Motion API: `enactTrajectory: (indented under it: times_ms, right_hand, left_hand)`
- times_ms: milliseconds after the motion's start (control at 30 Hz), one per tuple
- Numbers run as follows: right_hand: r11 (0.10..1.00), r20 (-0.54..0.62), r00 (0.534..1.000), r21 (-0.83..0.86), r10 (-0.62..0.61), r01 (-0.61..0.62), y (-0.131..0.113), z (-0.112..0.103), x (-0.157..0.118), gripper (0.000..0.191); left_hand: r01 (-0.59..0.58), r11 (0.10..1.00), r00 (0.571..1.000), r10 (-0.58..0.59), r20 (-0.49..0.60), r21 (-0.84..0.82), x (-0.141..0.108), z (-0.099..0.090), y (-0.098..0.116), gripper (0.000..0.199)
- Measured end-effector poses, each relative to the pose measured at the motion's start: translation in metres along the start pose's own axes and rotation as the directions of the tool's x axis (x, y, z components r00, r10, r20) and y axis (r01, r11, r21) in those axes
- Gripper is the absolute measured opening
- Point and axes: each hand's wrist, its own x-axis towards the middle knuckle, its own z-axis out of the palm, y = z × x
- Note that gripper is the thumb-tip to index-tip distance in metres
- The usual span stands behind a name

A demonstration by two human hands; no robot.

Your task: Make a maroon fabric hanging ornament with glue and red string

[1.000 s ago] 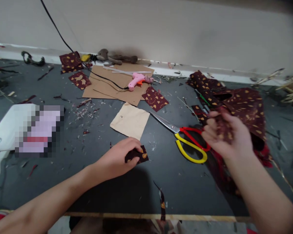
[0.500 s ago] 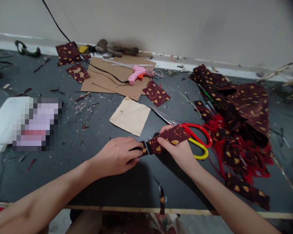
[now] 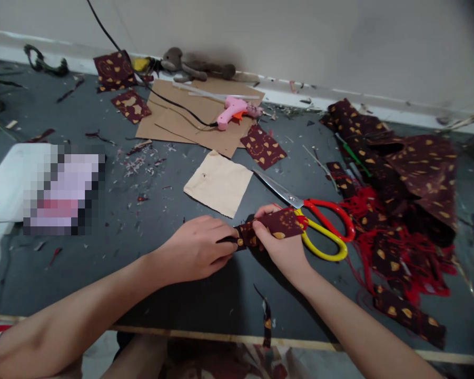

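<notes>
My right hand [image 3: 283, 251] pinches a maroon fabric strip with a gold pattern [image 3: 286, 222], thumb on top. The fingers of my left hand [image 3: 201, 246] close on a small patterned fabric piece [image 3: 240, 242] at the strip's left end. The two pieces meet between my hands, but whether they are joined I cannot tell. Just beyond my right hand lie scissors [image 3: 319, 231] with one red and one yellow handle, blades pointing away to the left. A cream cloth square [image 3: 219, 183] rests in front of my hands.
A pink glue gun [image 3: 233, 111] lies on brown cardboard [image 3: 174, 118], its black cord trailing left. Maroon fabric [image 3: 414, 173] and red threads [image 3: 379, 237] heap up on the right. A white device [image 3: 13, 181] and a blurred phone [image 3: 65, 189] lie left, among scattered scraps.
The gap between the two fabric pieces has closed as my hands came together. The whole view has shifted slightly, with the table things now a little further right and most of them higher.
</notes>
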Motion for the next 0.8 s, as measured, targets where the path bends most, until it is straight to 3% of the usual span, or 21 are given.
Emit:
enactTrajectory:
  times_ms: [333, 800]
  right_hand:
    - [0.994, -0.036, 0.998, -0.102, -0.045, 0.041, 0.0056, 0.005, -0.0051, 0.004]
    - [0.996, 0.027, 0.999, -0.083, -0.034, 0.036, 0.0016, 0.0026, -0.0026, 0.005]
  left_hand:
    - [0.0, 1.0, 1.0, 0.0, -0.002, 0.007, -0.0001, 0.0006, 0.0002, 0.018]
    - [0.004, 1.0, 1.0, -0.004, -0.003, 0.023, 0.0001, -0.0005, 0.0011, 0.018]
